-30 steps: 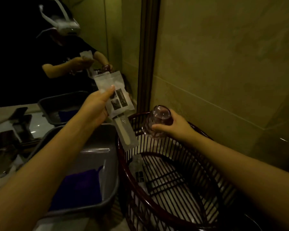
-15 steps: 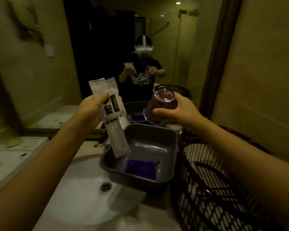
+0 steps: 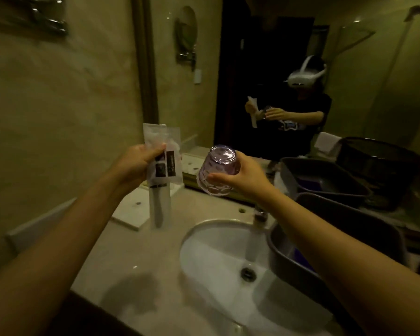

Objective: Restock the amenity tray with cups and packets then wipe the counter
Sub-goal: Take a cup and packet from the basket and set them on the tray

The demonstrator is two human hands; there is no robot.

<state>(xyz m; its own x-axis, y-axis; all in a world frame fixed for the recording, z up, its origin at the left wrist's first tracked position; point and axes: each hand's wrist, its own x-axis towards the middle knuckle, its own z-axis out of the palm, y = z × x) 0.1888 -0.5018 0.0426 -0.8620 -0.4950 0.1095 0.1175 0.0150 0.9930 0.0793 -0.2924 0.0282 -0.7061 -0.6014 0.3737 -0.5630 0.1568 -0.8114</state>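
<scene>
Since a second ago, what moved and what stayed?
Both hands swung left, from above the basket to over the counter beside the sink. The left hand still holds the packets, the right hand still holds the upside-down glass cup. Nothing was let go.

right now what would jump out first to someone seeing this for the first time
Two bare hands raised over the counter: the left hand pinches a clear packet that hangs down, and the right hand holds an upside-down purple glass cup. Below them sits the white sink, with a grey tub at its right edge. The mirror behind reflects the person holding both items.
</scene>
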